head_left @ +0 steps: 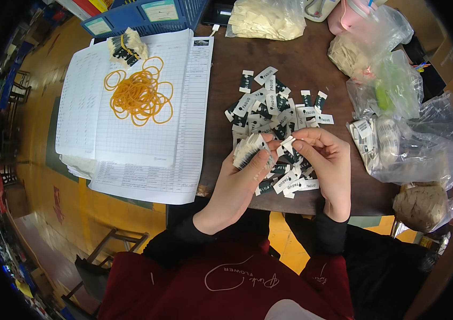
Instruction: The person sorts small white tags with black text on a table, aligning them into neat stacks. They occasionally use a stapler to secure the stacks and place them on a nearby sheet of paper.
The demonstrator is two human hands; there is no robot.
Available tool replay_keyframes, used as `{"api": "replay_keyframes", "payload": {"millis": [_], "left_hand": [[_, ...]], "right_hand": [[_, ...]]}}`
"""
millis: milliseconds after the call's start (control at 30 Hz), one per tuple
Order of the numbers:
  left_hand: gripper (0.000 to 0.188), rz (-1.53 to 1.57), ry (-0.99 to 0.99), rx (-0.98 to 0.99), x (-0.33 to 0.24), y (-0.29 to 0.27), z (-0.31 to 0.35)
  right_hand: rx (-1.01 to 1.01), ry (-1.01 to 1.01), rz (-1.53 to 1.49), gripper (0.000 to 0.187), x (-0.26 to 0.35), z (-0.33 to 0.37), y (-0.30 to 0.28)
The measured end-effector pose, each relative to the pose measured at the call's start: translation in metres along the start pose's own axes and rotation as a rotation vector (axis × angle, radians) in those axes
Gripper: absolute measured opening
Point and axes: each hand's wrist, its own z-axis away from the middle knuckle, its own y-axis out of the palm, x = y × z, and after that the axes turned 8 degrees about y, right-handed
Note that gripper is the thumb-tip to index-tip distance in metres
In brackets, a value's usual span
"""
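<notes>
A stack of small fabric labels [249,149] is gripped in my left hand [237,184], the thumb pressed along its edge. Between the thumb and fingers of my right hand [327,162], a white label [287,144] is pinched, right beside the stack. Under and beyond both hands lies a loose pile of labels [272,104], some white with dark print, others dark green with white marks. To the left, a heap of orange rubber bands [140,97] rests on paper sheets. A bundle of labels [128,48] tied with a rubber band sits just above that heap.
Paper sheets [184,144] cover the table's left part. Behind them stands a blue plastic basket [146,15]. A clear bag of cream labels [265,20] is at the back. Plastic bags [424,141] line the right side, near a pink container [348,18]. A stool [125,237] stands at lower left.
</notes>
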Motion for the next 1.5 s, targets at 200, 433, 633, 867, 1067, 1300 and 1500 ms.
{"api": "replay_keyframes", "payload": {"millis": [200,433,633,867,1067,1300,1500], "left_hand": [[0.037,-0.026,-0.013,0.004,-0.002,-0.002,0.001],[0.037,-0.028,0.01,-0.004,-0.005,-0.006,0.0],[0.039,-0.009,0.055,0.081,0.002,-0.002,0.003],[0.038,-0.031,-0.007,0.057,0.005,-0.011,0.013],[0.038,0.085,-0.06,0.098,0.004,-0.018,0.017],[0.037,0.119,-0.215,0.141,-0.006,-0.021,0.019],[0.041,0.207,-0.215,0.067,-0.011,-0.024,0.024]], "right_hand": [[-0.082,-0.095,0.099,0.013,-0.004,0.001,-0.002],[-0.036,-0.071,-0.111,0.019,0.005,0.002,-0.004],[0.171,-0.066,-0.37,0.027,0.005,0.017,0.022],[-0.036,-0.169,-0.05,0.031,0.001,0.024,0.043],[-0.203,-0.361,0.376,0.031,0.005,0.027,0.047],[-0.381,-0.51,0.145,0.026,0.004,0.033,0.038],[-0.08,-0.738,0.402,0.019,-0.009,0.03,0.043]]}}
